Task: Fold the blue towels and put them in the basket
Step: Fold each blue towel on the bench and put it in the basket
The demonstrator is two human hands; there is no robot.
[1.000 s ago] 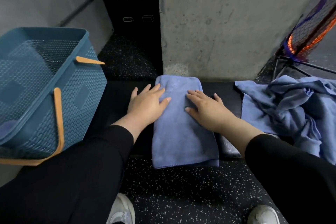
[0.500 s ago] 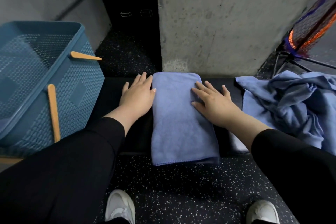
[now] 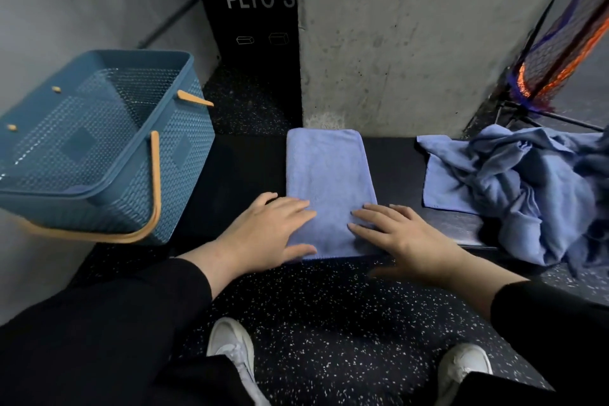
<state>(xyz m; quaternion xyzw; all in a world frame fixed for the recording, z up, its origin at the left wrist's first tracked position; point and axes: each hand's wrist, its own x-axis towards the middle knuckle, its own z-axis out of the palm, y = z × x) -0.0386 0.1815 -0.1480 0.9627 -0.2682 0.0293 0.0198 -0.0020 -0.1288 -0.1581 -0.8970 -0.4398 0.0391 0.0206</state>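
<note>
A blue towel (image 3: 328,175), folded into a narrow strip, lies across the black bench (image 3: 244,171). My left hand (image 3: 267,231) lies on its near left corner, fingers straight and thumb along the near edge. My right hand (image 3: 402,237) rests flat on its near right corner with fingers spread. A crumpled heap of blue towels (image 3: 527,188) sits on the bench to the right. The blue woven basket (image 3: 99,181) with tan handles stands tilted at the left; a bit of blue shows inside near its bottom.
A concrete pillar (image 3: 412,36) rises right behind the bench. A black box marked PLYO (image 3: 253,26) stands behind at the left. An orange and purple net on a metal frame (image 3: 560,53) is at the far right. My two white shoes are on the speckled floor (image 3: 329,323).
Both hands have slid from the towel's far half toward me, down to its near end. The view has tipped down and back a little.
</note>
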